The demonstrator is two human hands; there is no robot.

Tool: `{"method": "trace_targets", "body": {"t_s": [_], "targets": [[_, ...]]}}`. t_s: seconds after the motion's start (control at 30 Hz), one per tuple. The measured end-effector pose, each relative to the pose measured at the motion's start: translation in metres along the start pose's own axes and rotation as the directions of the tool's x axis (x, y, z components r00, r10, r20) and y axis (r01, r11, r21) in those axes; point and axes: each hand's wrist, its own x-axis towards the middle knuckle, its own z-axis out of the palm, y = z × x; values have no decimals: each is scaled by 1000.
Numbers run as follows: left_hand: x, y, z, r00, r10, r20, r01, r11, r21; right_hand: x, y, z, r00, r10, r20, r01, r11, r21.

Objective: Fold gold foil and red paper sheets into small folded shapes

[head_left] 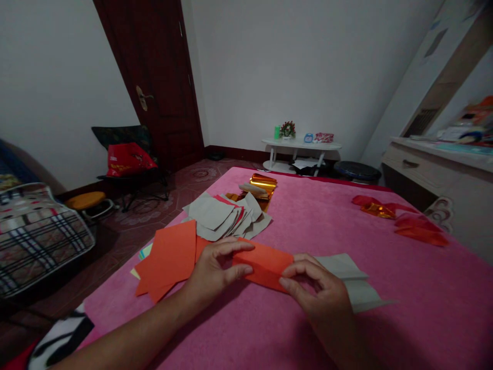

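Observation:
Between my two hands is a folded piece of orange paper point(265, 263), held just above the pink cloth. My left hand point(217, 267) grips its left end, thumb in front and fingers behind. At the right end, the thumb and fingers of my right hand point(319, 288) pinch the paper. Loose orange sheets point(173, 257) lie beside my left wrist, with some pale sheets showing under them. Just beyond my hands is a pile of grey paper pieces point(219, 213). A creased grey sheet point(348, 280) rests behind my right hand, which partly hides it.
The pink cloth point(308, 216) covers the table. Gold foil point(264, 182) lies past the grey pile, and red and gold wrapping pieces point(416, 226) sit at the right. A chair with a red bag point(129, 159) stands left; a white side table point(300, 144) is by the wall.

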Motion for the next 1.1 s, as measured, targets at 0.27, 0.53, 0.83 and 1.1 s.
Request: {"method": "trace_targets", "body": {"t_s": [0.27, 0.53, 0.83, 1.1], "targets": [[-1, -3, 2, 998, 30, -46, -30, 999, 12, -5, -2, 2, 998, -15, 69, 18, 999, -47], [-4, -2, 2, 1000, 19, 11, -20, 999, 32, -5, -4, -1, 986, -167, 12, 167, 981, -101], [-5, -1, 3, 997, -42, -66, 40, 998, -38, -5, -8, 1, 995, -81, -54, 78, 996, -47], [-5, 1, 4, 992, -103, -78, 103, 995, -1, -6, 3, 13, 966, 203, -161, -155, 951, 267]]}}
